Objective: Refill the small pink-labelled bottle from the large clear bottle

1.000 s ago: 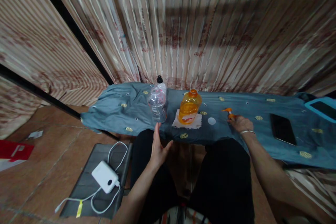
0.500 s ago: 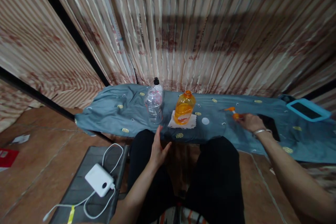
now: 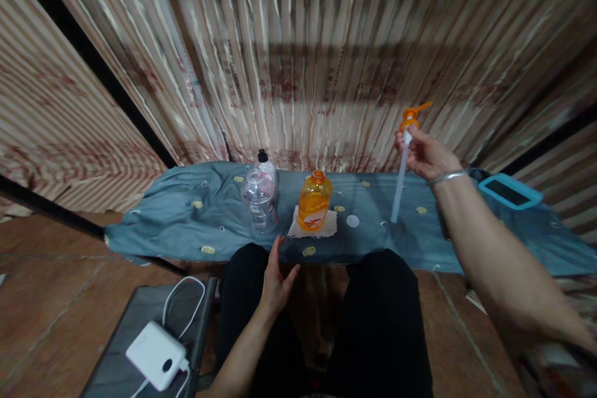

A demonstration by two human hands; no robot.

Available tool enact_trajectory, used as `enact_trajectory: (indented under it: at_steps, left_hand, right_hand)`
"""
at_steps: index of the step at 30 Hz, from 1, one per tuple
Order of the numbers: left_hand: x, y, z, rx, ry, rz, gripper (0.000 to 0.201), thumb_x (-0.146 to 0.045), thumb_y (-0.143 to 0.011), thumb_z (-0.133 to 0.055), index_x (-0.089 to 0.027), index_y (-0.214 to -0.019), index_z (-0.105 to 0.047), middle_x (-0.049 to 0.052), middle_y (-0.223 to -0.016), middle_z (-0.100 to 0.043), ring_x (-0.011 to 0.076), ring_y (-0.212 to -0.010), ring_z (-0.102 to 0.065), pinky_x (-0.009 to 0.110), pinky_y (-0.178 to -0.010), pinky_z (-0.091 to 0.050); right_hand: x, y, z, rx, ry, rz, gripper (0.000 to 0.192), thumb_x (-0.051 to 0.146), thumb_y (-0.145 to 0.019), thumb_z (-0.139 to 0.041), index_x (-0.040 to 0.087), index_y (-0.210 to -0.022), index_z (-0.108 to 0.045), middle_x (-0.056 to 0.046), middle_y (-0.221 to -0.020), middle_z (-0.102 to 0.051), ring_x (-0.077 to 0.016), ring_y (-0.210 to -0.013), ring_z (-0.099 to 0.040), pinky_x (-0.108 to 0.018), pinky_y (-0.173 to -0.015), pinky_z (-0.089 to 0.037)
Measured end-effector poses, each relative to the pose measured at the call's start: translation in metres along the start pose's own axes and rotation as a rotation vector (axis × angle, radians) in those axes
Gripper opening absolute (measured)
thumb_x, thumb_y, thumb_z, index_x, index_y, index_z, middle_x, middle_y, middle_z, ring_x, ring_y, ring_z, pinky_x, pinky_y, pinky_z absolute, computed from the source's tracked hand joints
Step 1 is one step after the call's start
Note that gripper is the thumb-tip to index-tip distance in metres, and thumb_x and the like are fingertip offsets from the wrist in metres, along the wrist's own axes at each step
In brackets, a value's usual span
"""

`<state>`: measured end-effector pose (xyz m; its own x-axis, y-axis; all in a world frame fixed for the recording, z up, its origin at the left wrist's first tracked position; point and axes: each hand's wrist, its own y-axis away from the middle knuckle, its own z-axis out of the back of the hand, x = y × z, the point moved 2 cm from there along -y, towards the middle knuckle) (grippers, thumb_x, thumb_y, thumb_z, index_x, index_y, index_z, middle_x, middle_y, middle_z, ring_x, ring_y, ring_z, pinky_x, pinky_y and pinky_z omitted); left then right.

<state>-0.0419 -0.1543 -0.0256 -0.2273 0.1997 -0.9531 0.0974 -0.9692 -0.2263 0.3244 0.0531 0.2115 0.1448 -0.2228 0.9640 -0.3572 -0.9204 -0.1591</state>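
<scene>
My right hand (image 3: pixel 425 152) grips an orange pump dispenser top (image 3: pixel 410 119) by its collar, raised above the cloth. Its long pale dip tube (image 3: pixel 399 189) slants downward, and the orange nozzle points right. An orange bottle (image 3: pixel 315 202), partly filled and without a cap, stands upright on a folded white cloth (image 3: pixel 329 227). Left of it stands a clear, capless bottle (image 3: pixel 261 205). Behind that is a bottle with a black cap (image 3: pixel 263 156), partly hidden. My left hand (image 3: pixel 277 280) rests near the table edge below the bottles, fingers apart, holding nothing.
A white disc (image 3: pixel 353 221) lies right of the orange bottle on the blue patterned tablecloth (image 3: pixel 224 205). A blue-framed device (image 3: pixel 510 191) is at the far right. On a dark stool at lower left lies a white power bank (image 3: pixel 156 354) with cables.
My right hand has lifted the pump top off the cloth, turning it upright with the tube hanging down. My left hand stays by the table edge. The view has shifted slightly.
</scene>
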Motion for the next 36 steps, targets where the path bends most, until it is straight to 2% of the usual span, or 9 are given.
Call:
enact_trajectory:
  at_steps: [4,8,15,21,23,27,30,32,36]
  left_hand:
    - [-0.001,0.001,-0.001,-0.028,0.019,0.008,0.081,-0.039,-0.089,-0.071,-0.025,-0.16,-0.034,0.017,-0.16,-0.051,0.0319,-0.152,-0.048,0.055,-0.128,-0.037]
    - [-0.001,0.002,0.0,-0.027,0.033,0.029,0.08,-0.039,-0.09,-0.071,-0.025,-0.16,-0.035,0.017,-0.161,-0.05,0.0318,-0.153,-0.046,0.055,-0.128,-0.036]
    - [-0.002,0.002,-0.001,-0.018,0.044,0.046,0.079,-0.041,-0.091,-0.069,-0.025,-0.16,-0.034,0.017,-0.162,-0.05,0.0316,-0.153,-0.046,0.054,-0.128,-0.037]
    - [-0.009,-0.004,-0.001,-0.02,0.012,0.053,0.079,-0.044,-0.092,-0.068,-0.027,-0.16,-0.032,0.015,-0.162,-0.049,0.0305,-0.153,-0.047,0.052,-0.128,-0.038]
    - [-0.015,-0.014,-0.001,-0.027,0.022,0.033,0.08,-0.046,-0.091,-0.069,-0.027,-0.16,-0.032,0.015,-0.163,-0.048,0.0304,-0.154,-0.046,0.051,-0.128,-0.038]
    - [-0.034,-0.054,-0.01,-0.02,0.061,-0.035,0.084,-0.045,-0.089,-0.072,-0.027,-0.16,-0.03,0.016,-0.165,-0.045,0.0313,-0.156,-0.042,0.052,-0.13,-0.033]
    - [-0.054,-0.094,-0.027,-0.011,0.091,-0.104,0.09,-0.04,-0.087,-0.074,-0.027,-0.162,-0.024,0.017,-0.167,-0.041,0.0313,-0.158,-0.038,0.054,-0.131,-0.03]
    - [-0.065,-0.12,-0.041,-0.012,0.094,-0.136,0.092,-0.04,-0.086,-0.075,-0.026,-0.161,-0.024,0.017,-0.168,-0.04,0.0318,-0.159,-0.036,0.055,-0.131,-0.028]
    - [-0.073,-0.152,-0.062,0.004,0.128,-0.141,0.102,-0.042,-0.077,-0.083,-0.022,-0.159,-0.027,0.02,-0.165,-0.042,0.0347,-0.156,-0.04,0.055,-0.128,-0.034]
  right_hand:
    - [0.005,-0.025,-0.052,-0.092,-0.176,-0.034,0.018,0.031,-0.103,-0.066,0.015,-0.111,-0.068,-0.003,-0.102,-0.071,-0.013,-0.079,-0.07,-0.027,-0.068,-0.061]
    - [0.01,-0.039,-0.084,-0.13,-0.272,-0.011,0.015,0.026,-0.106,-0.062,0.014,-0.098,-0.066,0.0,-0.088,-0.071,-0.011,-0.073,-0.071,-0.024,-0.064,-0.061]
    - [0.005,-0.037,-0.112,-0.086,-0.238,0.044,0.022,0.025,-0.101,-0.066,0.02,-0.08,-0.059,0.002,-0.073,-0.073,-0.0122,-0.07,-0.075,-0.021,-0.063,-0.063]
    - [0.006,-0.01,-0.127,0.049,-0.167,0.147,0.014,0.023,-0.102,-0.062,0.022,-0.089,-0.061,0.003,-0.081,-0.077,-0.0094,-0.072,-0.076,-0.017,-0.063,-0.06]
    - [0.006,0.003,-0.129,0.113,-0.143,0.195,0.008,0.027,-0.099,-0.067,0.023,-0.094,-0.063,0.003,-0.086,-0.078,-0.0098,-0.076,-0.077,-0.018,-0.067,-0.061]
    - [-0.005,0.035,-0.13,0.251,-0.075,0.256,0.018,0.032,-0.09,-0.078,0.023,-0.097,-0.065,0.002,-0.09,-0.079,-0.0145,-0.088,-0.078,-0.027,-0.082,-0.062]
    - [-0.024,0.062,-0.129,0.34,0.002,0.283,0.025,0.033,-0.087,-0.083,0.019,-0.102,-0.068,-0.002,-0.097,-0.078,-0.0188,-0.093,-0.076,-0.039,-0.093,-0.061]
    - [-0.039,0.078,-0.127,0.385,0.065,0.301,0.026,0.036,-0.092,-0.079,0.016,-0.106,-0.07,-0.005,-0.107,-0.076,-0.0211,-0.099,-0.074,-0.046,-0.097,-0.059]
    - [-0.065,0.101,-0.123,0.449,0.173,0.321,0.027,0.038,-0.097,-0.073,0.017,-0.114,-0.069,-0.006,-0.113,-0.073,-0.0223,-0.103,-0.072,-0.046,-0.095,-0.059]
